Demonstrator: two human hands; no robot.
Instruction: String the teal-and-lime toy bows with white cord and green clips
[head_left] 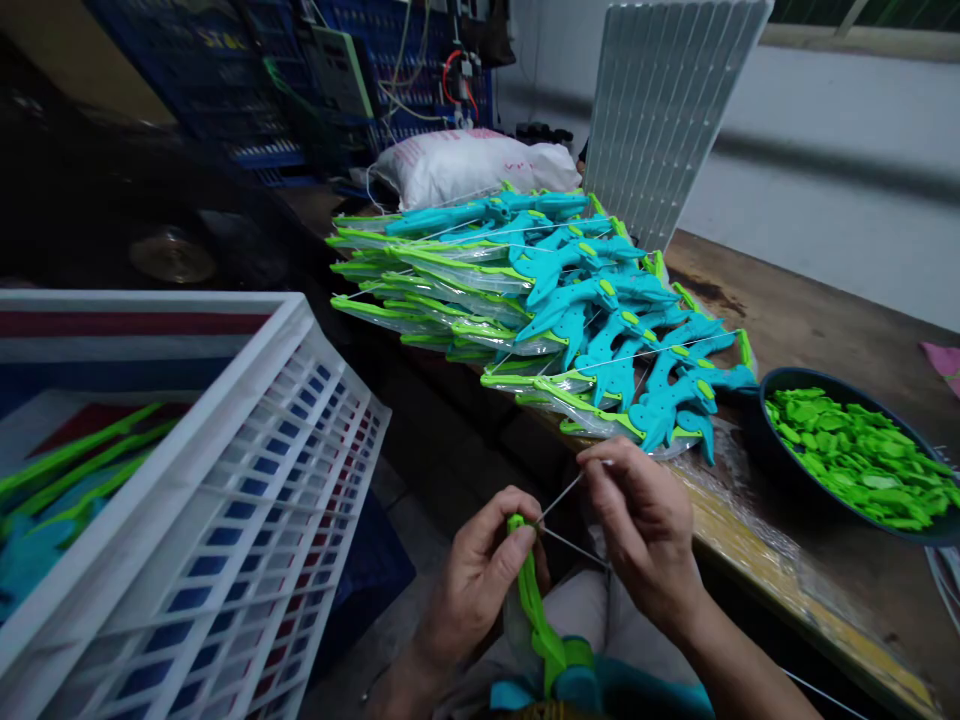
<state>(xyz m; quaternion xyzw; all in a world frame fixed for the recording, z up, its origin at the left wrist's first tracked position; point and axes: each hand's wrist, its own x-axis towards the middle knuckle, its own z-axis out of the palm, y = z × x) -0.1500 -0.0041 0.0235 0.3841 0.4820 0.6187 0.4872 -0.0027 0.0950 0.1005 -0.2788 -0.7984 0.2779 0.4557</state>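
Note:
My left hand (pixel 487 570) pinches the tip of a green arm (pixel 534 600) that belongs to a green and teal bow-like piece resting over my lap. Its teal body (pixel 577 685) shows at the bottom edge. My right hand (pixel 645 530), to the right and a little higher, holds a thin white string (pixel 561 497) between thumb and forefinger. The string stretches to the green tip at my left fingers, and a second strand runs from there down to the right. Beyond my hands, a pile of similar teal and green pieces (pixel 592 290) lies on the table.
A dark bowl (pixel 761 400) of small green parts (pixel 862 450) stands on the table (pixel 787 290) at right. At left is a white crate (pixel 187 500) holding more pieces. A white sack (pixel 472 165) and an upright grey panel (pixel 667 110) stand behind the pile.

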